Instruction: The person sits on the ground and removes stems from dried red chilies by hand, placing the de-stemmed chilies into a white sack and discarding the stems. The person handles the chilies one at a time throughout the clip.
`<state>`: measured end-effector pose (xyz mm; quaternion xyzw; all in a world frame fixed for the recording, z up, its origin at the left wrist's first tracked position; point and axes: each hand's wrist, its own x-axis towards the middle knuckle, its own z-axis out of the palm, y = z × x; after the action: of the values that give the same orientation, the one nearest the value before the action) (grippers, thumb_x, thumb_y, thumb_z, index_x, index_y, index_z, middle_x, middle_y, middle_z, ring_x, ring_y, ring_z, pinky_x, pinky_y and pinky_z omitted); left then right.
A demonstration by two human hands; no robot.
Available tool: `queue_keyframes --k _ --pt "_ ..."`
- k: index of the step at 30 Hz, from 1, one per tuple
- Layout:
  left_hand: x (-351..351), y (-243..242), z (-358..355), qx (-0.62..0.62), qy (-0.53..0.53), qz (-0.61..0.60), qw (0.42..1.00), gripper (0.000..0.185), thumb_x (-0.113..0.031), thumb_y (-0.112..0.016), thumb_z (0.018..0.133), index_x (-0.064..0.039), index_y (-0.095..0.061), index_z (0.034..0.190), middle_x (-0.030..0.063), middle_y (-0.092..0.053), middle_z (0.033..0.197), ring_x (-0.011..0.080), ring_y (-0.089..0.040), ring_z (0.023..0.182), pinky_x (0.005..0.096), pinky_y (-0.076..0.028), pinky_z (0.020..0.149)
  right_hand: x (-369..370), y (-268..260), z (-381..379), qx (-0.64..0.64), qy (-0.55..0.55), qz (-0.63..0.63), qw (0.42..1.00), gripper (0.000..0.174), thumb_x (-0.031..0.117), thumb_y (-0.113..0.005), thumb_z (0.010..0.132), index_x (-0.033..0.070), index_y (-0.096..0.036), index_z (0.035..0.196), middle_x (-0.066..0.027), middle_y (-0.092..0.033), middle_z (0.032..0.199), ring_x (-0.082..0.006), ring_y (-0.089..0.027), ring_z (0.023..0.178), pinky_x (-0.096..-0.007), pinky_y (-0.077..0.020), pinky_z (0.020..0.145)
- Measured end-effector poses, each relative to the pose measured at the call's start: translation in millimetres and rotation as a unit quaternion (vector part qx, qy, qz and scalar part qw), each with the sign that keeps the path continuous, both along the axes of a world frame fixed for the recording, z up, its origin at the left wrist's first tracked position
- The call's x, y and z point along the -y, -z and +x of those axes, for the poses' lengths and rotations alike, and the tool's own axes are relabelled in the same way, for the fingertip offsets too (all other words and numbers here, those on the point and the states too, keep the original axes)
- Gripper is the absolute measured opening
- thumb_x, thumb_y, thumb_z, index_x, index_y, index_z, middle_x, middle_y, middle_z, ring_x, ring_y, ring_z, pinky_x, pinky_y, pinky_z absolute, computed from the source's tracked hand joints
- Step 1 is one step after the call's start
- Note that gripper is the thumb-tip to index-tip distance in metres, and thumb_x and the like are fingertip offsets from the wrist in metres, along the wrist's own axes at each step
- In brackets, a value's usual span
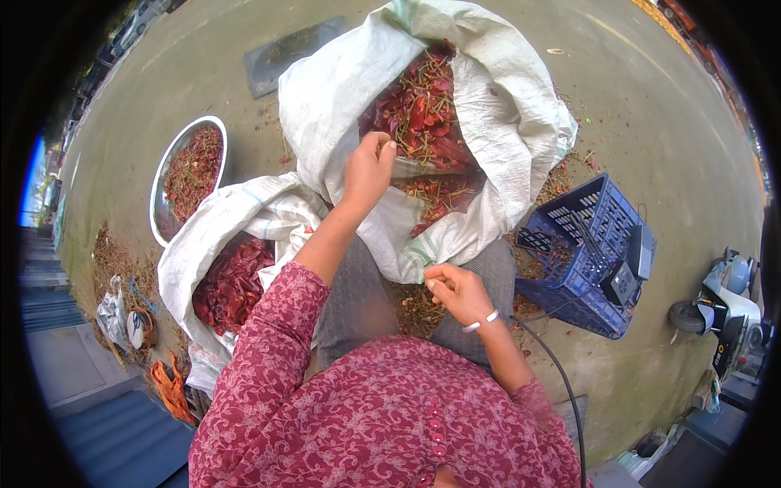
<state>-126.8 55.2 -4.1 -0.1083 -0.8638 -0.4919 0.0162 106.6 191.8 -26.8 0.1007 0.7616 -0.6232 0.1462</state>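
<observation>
My left hand (370, 166) is over the mouth of a big white woven sack (506, 116), its fingers curled in with the tips partly hidden. Inside the sack lie dried red chilli peppers (421, 116) with many loose stems. My right hand (456, 294), a light-coloured bangle (481, 322) at its wrist, is at the sack's near rim between my knees. Its thumb and fingers are bent together against the edge of the cloth; whether they grip it cannot be made out. A smaller white sack (189, 262) by my left arm holds destemmed-looking red chilli pods (235, 280).
A metal basin (156, 210) of stems and chilli scraps stands at left. Right of the sack, a tilted blue plastic crate (573, 299) carries electronic devices (621, 283) and a black cable (564, 378). Farther out are a scooter (726, 305), a flat board (293, 55) and an orange bag (171, 390).
</observation>
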Motion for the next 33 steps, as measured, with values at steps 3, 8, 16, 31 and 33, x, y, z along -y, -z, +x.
queue_keyframes --k 3,8,16,31,33 --pt "-16 16 -31 -0.096 -0.049 -0.148 0.983 0.028 -0.027 -0.068 0.087 -0.004 -0.065 0.103 0.0137 -0.069 0.082 0.0275 -0.067 0.074 0.0371 -0.051 0.068 4 -8 -6 0.013 0.023 0.006 1.000 0.022 0.010 -0.064 0.092 -0.002 -0.065 0.111 -0.0046 -0.070 0.088 -0.0084 -0.064 0.070 -0.0239 -0.0513 0.063" --pt "-7 48 -61 -0.059 -0.053 -0.086 0.993 0.018 -0.020 -0.067 0.083 -0.002 -0.065 0.086 0.0161 -0.068 0.075 0.0338 -0.067 0.067 0.0448 -0.053 0.065 5 -5 -7 0.030 0.028 -0.025 0.999 0.020 0.010 -0.063 0.093 -0.001 -0.066 0.110 -0.0034 -0.070 0.088 -0.0073 -0.063 0.069 -0.0229 -0.0505 0.063" --pt "20 9 -11 0.128 0.104 0.113 0.980 0.017 -0.019 -0.067 0.091 -0.002 -0.067 0.090 -0.0033 -0.056 0.070 0.0044 -0.048 0.058 0.0216 -0.041 0.053 5 4 -18 0.000 0.083 -0.078 0.993 0.019 0.012 -0.062 0.092 -0.001 -0.067 0.107 -0.0063 -0.071 0.084 -0.0096 -0.067 0.067 -0.0254 -0.0520 0.061" --pt "-29 27 -34 -0.018 -0.016 -0.194 0.981 0.042 -0.031 -0.072 0.082 -0.006 -0.063 0.114 0.0203 -0.070 0.097 0.0382 -0.068 0.089 0.0460 -0.054 0.078 11 6 -12 0.011 0.083 -0.069 0.994 0.019 0.012 -0.063 0.093 0.000 -0.067 0.106 -0.0039 -0.071 0.082 -0.0082 -0.065 0.066 -0.0247 -0.0509 0.060" --pt "-22 27 -34 -0.022 -0.001 -0.110 0.994 0.046 -0.026 -0.074 0.081 0.001 -0.063 0.117 0.0190 -0.071 0.094 0.0297 -0.070 0.086 0.0392 -0.054 0.077 8 10 -11 0.008 0.090 -0.080 0.993 0.019 0.011 -0.063 0.092 0.000 -0.067 0.107 -0.0046 -0.070 0.082 -0.0083 -0.065 0.066 -0.0248 -0.0511 0.060"
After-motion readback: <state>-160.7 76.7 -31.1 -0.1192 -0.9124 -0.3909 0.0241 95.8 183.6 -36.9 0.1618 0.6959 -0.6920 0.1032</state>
